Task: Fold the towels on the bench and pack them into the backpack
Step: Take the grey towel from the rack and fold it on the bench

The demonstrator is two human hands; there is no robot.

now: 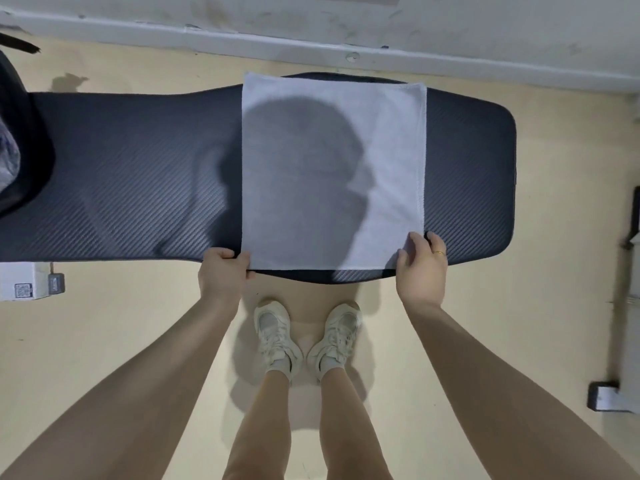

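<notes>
We look down on a beige floor (104,341) that meets a scuffed white wall (450,22) along the far side. Across it lies a long black padded bench (121,161) with a woven, carbon-like texture, its long axis running left to right and its rounded end at the right. Spread flat across the bench is a white towel (332,140), nearly square and slightly longer from the near edge to the far edge; its edges sit square to the bench, its far edge reaches the far rim of the pad and its near edge lies just short of the near rim. A shadow of a head falls on its middle. At the far left edge a dark backpack (24,133) sits on the bench, only partly in view, well apart from the towel. Our left hand (221,271) pinches the towel's near left corner, fingers curled under and thumb on top. Our right hand (420,268), with a gold ring (439,252), holds the near right corner with fingers bent over the cloth. Below are two pale sneakers (277,337). Under the bench at left stands a white box (20,282) with a printed label too small to read.
</notes>
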